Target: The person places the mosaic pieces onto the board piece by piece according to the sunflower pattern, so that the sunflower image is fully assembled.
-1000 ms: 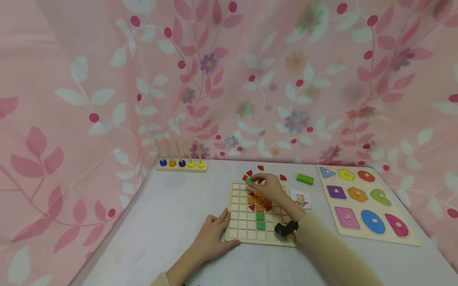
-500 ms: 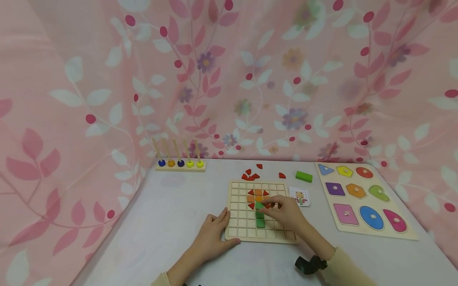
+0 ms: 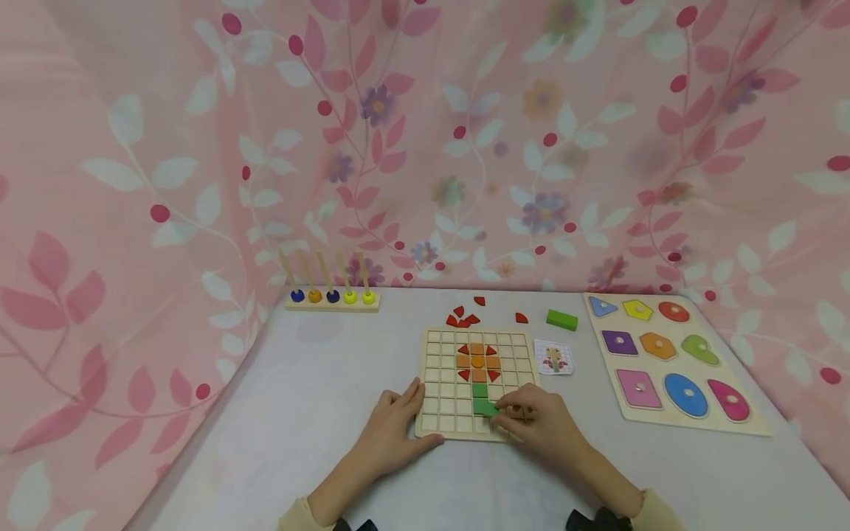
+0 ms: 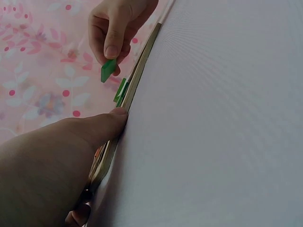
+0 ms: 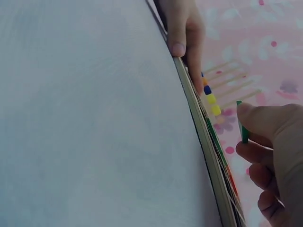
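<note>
A square wooden grid board [image 3: 438, 402] lies on the table. Orange squares [image 3: 476, 348], an orange disc and red wedge-shaped pieces [image 3: 494, 375] form a flower near its middle, with green squares [image 3: 479, 391] in a column below. Between thumb and fingertips my right hand [image 3: 547, 420] pinches a small green tile [image 4: 108, 71], held above the board at the near end of that column. My left hand [image 3: 392, 428] rests at the board's near left corner, fingers along the left side and thumb [image 4: 111, 124] on the front edge.
Several loose red pieces [image 3: 458, 321] lie behind the board. To its right are a pattern card [image 3: 553, 357], a green block [image 3: 561, 319] and a shape puzzle board [image 3: 627, 352]. A peg stand with coloured beads [image 3: 332, 307] stands at back left, before a floral curtain.
My right hand has brought the green tile from the board's far edge toward me, past the flower, to the near end of the green column. My left hand stays at the corner.
</note>
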Motion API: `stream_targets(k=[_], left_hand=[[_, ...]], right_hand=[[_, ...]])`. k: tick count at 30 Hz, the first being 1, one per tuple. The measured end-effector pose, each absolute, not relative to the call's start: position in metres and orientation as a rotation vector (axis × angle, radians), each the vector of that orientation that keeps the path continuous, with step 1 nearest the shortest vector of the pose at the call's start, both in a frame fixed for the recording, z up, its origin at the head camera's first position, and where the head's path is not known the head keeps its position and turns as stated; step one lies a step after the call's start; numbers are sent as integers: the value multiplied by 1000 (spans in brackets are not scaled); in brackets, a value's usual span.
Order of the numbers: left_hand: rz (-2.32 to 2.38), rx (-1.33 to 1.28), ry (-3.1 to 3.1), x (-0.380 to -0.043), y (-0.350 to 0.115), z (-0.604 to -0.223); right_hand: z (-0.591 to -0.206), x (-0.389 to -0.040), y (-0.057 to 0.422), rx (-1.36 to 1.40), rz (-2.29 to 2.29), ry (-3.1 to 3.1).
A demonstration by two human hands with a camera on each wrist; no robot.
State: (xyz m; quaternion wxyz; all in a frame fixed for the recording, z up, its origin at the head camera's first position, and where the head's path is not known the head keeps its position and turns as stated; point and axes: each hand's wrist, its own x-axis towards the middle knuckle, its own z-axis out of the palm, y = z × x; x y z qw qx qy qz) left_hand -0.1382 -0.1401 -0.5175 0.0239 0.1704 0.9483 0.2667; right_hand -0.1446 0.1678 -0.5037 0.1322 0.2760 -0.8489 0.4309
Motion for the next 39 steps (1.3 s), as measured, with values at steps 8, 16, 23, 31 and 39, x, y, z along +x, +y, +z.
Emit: stream_targets(k=[8, 16, 23, 31, 39], left_hand=[[819, 533, 2939, -138, -140, -514], [805, 521, 2942, -138, -139, -515], [801, 528, 2945, -138, -140, -515], [821, 522, 2936, -138, -140, -516], [826, 526, 2938, -137, -140, -514]], right_hand=[[-511, -146, 169, 1007, 1232, -2302], [-511, -144, 165, 1135, 1029, -2352], [-511, -141, 161, 1129, 1011, -2382], [-516, -142, 160, 1059, 1082, -2411], [-519, -142, 157, 943, 1185, -2496]])
